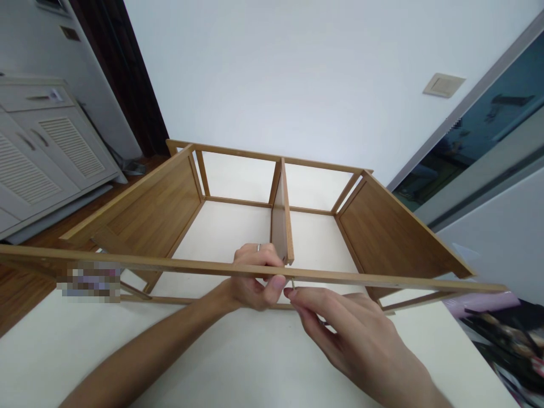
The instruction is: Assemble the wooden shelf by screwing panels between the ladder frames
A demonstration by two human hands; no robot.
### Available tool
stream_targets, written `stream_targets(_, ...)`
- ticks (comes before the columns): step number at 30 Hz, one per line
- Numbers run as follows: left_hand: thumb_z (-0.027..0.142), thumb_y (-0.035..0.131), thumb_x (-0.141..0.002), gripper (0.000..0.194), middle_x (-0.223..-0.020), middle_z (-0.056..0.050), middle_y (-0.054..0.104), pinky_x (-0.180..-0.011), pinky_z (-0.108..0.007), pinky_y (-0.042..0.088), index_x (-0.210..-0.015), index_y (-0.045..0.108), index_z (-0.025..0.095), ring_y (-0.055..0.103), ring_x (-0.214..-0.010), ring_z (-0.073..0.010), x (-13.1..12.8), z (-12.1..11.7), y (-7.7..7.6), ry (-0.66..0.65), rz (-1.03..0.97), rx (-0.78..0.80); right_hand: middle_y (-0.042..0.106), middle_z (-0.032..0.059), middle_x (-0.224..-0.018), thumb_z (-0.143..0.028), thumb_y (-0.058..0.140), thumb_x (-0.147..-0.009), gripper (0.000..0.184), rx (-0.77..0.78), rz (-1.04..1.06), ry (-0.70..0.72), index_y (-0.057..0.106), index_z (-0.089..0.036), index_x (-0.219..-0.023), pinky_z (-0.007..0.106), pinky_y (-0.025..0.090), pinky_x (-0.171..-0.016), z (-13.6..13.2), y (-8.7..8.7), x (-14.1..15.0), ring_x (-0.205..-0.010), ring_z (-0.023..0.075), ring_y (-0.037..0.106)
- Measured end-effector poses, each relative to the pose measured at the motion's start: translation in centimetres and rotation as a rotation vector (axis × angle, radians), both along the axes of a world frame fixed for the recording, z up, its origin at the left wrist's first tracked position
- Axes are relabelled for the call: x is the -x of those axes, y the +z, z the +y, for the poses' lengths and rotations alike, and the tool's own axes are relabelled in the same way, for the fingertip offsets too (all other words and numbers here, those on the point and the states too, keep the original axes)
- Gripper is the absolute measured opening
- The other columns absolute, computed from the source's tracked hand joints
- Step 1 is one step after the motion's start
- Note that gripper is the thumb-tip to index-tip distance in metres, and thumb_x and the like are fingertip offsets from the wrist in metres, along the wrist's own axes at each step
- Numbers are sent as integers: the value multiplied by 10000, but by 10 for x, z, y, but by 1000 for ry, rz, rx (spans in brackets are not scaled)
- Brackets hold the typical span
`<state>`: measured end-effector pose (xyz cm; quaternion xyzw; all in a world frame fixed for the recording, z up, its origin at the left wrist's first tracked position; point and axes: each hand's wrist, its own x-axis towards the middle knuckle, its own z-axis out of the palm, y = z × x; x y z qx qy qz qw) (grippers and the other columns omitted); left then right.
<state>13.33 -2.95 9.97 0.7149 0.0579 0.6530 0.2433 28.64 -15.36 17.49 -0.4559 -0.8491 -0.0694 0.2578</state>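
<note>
A wooden rail [187,264] runs across the near side of a partly assembled wooden shelf frame. My left hand [257,277] is wrapped round this rail near its middle, thumb in front and fingers behind. Just to the right, my right hand [340,323] pinches a small metal screw [293,283] at the underside of the rail. The near end of the upright middle panel [289,238] stands behind the rail, close to my left fingers. Side panels stand at the left [157,209] and right [399,221].
The frame rests on a white table [238,351] against a white wall [297,73]. A louvred white cabinet [55,153] stands at the left. Dark items and a pink roll [480,303] lie at the right. A pixelated patch hides something at the left of the rail.
</note>
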Motion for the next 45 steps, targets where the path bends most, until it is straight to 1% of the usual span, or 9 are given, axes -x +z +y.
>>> stream_targets(5, 331, 573, -909, 210, -507, 43, 489, -420, -233, 305, -743, 559, 204, 404, -429, -88, 0, 0, -2, -17, -10, -16, 753, -102, -851, -203, 478, -1083, 126, -28, 44, -4, 567, -263, -1150, 256, 427, -620, 1, 1, 1, -629, 77, 681)
stream_targets(9, 323, 585, -892, 205, -496, 46, 465, -420, -241, 299, -725, 547, 210, 398, -421, -92, 0, 1, -4, -16, -7, 6, 775, -82, -878, -222, 505, -1074, 110, -66, 107, -62, 588, -273, -1125, 231, 445, -617, 5, -3, 4, -648, 79, 696)
stream_targets(12, 305, 579, -876, 178, -502, 53, 446, -423, -240, 295, -730, 537, 212, 384, -416, -89, -1, 1, -4, -24, -18, 11, 732, -86, -748, -256, 535, -1060, 90, -110, 163, -130, 587, -271, -1131, 206, 457, -571, 8, -6, 8, -470, 69, 583)
stream_targets(15, 297, 581, -863, 155, -529, 46, 485, -429, -243, 294, -744, 533, 211, 383, -420, -86, -1, 1, -5, -25, -16, 4, 645, -99, -614, -293, 550, -1052, 177, -148, 193, -181, 584, -249, -1220, 199, 459, -517, 10, -9, 10, -356, 71, 456)
stream_targets(21, 264, 574, -841, 118, -532, 52, 465, -426, -238, 295, -747, 525, 212, 381, -422, -84, 0, 2, -6, -27, -3, 17, 654, -84, -623, -331, 539, -1065, 194, -185, 122, -268, 597, -225, -1217, 182, 509, -602, 11, -12, 14, -368, 70, 473)
stream_targets(26, 287, 581, -856, 109, -555, 50, 501, -434, -232, 321, -796, 528, 214, 406, -435, -85, -2, 3, -3, -11, -9, -4, 637, -101, -604, -346, 566, -1052, 186, -123, 169, -304, 601, -252, -1209, 187, 474, -522, 9, -11, 16, -355, 70, 443)
stream_targets(31, 313, 594, -863, 123, -588, 45, 509, -442, -229, 337, -833, 517, 221, 435, -458, -95, -3, 2, -1, -1, 23, 10, 671, -90, -625, -301, 606, -1017, 205, -81, 214, -245, 624, -257, -1217, 218, 361, -365, 7, -8, 11, -343, 58, 461)
stream_targets(35, 300, 591, -852, 116, -600, 48, 488, -443, -224, 337, -850, 503, 224, 432, -470, -93, -2, 2, -1, -14, 47, 4, 690, -86, -646, -274, 620, -998, 222, -56, 251, -225, 634, -261, -1219, 209, 373, -355, 8, -7, 8, -339, 54, 474)
stream_targets(45, 200, 594, -787, 111, -599, 54, 527, -444, -210, 360, -851, 506, 217, 445, -463, -76, -1, 0, 0, -29, 39, 13, 639, -103, -595, -254, 622, -1001, 217, -50, 270, -211, 586, -273, -1215, 214, 335, -319, 10, -5, 15, -311, 67, 396)
